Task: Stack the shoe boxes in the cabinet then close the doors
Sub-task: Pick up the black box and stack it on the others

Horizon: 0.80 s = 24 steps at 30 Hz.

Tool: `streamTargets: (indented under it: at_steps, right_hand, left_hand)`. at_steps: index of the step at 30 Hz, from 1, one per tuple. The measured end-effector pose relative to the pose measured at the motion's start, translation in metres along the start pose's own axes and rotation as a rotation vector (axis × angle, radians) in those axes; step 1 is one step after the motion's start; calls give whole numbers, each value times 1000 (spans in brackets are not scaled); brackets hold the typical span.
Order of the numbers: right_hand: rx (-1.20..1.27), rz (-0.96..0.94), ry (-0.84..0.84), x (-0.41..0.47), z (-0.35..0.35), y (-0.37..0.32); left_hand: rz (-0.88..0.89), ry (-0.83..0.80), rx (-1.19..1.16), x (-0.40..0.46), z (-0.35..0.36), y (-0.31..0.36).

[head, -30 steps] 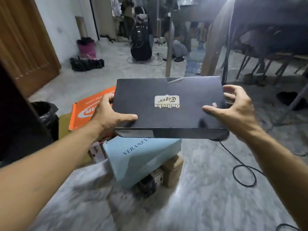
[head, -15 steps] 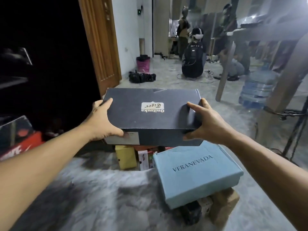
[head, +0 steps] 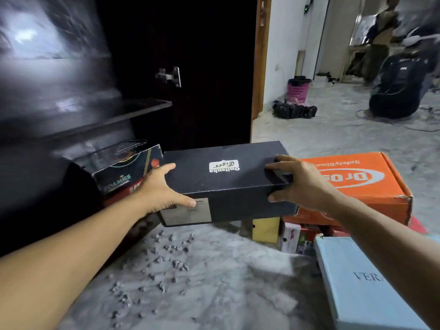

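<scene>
Between both hands, at frame centre, the black shoe box (head: pixel 228 184) is held clear of the floor. Its long axis runs roughly from 9 o'clock to 3 o'clock, tilted slightly so that the left end lies nearer the cabinet. A white logo label is seen on the lid, and a grey sticker on the near face at the left end.

The left hand (head: pixel 162 191) is clamped on the left end, thumb across the near face and fingers over the lid edge. The right hand (head: pixel 300 184) is clamped on the right end, thumb low on the near face and fingers curled over the lid. Both hands are closed on the box; neither is free.

At 9 to 10 o'clock from the box, just beside its left end, a dark printed box (head: pixel 123 167) is seen tilted on top of a red box (head: pixel 128 191) inside the open cabinet (head: pixel 71 110). A shelf (head: pixel 133 110) is located above them at about 11 o'clock. The cabinet opening is therefore judged to lie to the left of the load, and the left hand is the nearer one to it. A leftward, left-end-first travel is judged to be required.

At 3 o'clock, the orange box (head: pixel 362 179) rests behind the right hand on smaller cartons. At 5 o'clock, the light blue box (head: pixel 357 287) is seen. Loose grit (head: pixel 171 258) is scattered on the floor at 6 to 7 o'clock.
</scene>
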State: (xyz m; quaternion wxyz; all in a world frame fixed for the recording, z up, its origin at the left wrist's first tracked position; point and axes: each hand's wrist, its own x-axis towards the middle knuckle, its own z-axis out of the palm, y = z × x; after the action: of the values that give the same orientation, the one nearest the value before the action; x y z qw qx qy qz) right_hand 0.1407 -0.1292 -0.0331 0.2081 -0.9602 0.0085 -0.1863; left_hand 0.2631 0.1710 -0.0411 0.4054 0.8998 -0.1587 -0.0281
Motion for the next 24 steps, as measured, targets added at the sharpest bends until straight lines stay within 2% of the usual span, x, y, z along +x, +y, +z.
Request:
streamTargets:
  at_steps: [9, 24]
  right_hand:
    - [-14, -132, -177, 116, 85, -59]
    - [83, -326, -201, 343, 220, -129]
  left_hand:
    - [-236, 137, -90, 31, -58, -80]
    - [-292, 660, -185, 149, -132, -168]
